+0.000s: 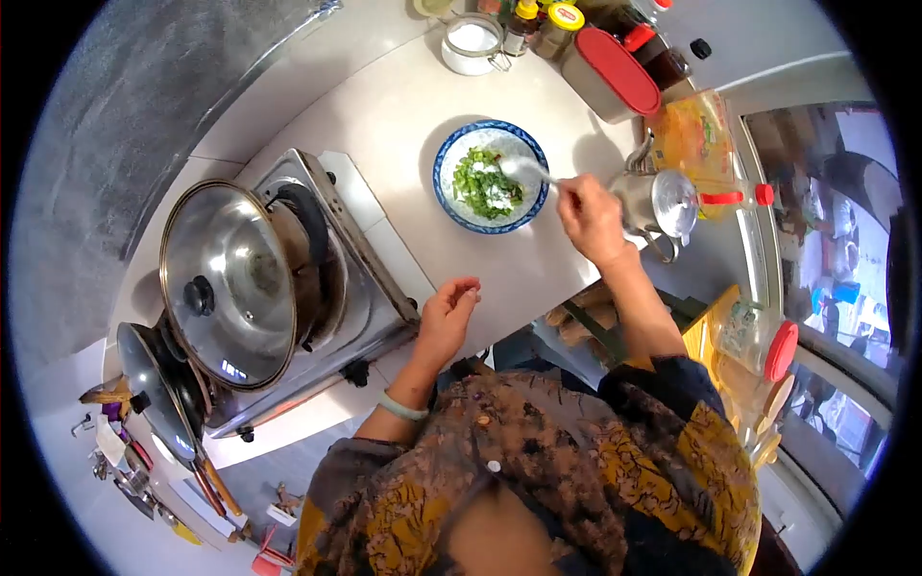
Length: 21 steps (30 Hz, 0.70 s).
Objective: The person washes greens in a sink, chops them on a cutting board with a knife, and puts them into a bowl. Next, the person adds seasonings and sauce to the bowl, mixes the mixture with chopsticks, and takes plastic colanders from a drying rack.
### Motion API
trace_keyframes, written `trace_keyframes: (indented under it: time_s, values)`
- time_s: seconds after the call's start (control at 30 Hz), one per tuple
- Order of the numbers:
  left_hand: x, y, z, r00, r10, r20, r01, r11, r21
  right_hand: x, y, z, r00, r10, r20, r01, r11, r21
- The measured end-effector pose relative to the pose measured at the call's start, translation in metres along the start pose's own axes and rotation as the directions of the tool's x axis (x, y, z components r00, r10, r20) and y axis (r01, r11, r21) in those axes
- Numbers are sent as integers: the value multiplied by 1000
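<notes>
My right hand (588, 219) is closed around the handle of a metal spoon (526, 171), whose bowl is over the food in a blue-rimmed bowl (443, 199). Chopped green pieces (475, 180) with white powder on them lie in that bowl, which rests on the white counter. My left hand (448, 317) is above the counter's front edge, between the stove and the bowl, its fingers loosely curled and a bangle on the wrist. It touches neither the bowl nor the spoon.
On the left, a gas stove (370, 298) carries a pan with a glass lid (230, 288). A jar of white powder (471, 43), bottles and a red-lidded container (610, 77) line the back. A metal pot (658, 204) stands right of my right hand.
</notes>
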<state>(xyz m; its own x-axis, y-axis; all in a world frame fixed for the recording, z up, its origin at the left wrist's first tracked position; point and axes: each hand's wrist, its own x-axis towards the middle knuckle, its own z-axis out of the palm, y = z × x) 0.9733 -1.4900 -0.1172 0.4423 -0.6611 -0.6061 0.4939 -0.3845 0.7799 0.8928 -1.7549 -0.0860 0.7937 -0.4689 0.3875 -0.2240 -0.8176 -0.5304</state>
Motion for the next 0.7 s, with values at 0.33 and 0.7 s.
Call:
trace_keyframes:
  time_s: [0.33, 0.7]
  values:
    - [24, 16, 7, 998, 56, 38, -56, 998, -8, -20, 12, 4, 944, 328, -47, -312, 928, 204]
    - [19, 8, 3, 999, 27, 24, -28, 999, 26, -19, 14, 37, 742, 666, 70, -455, 425, 782]
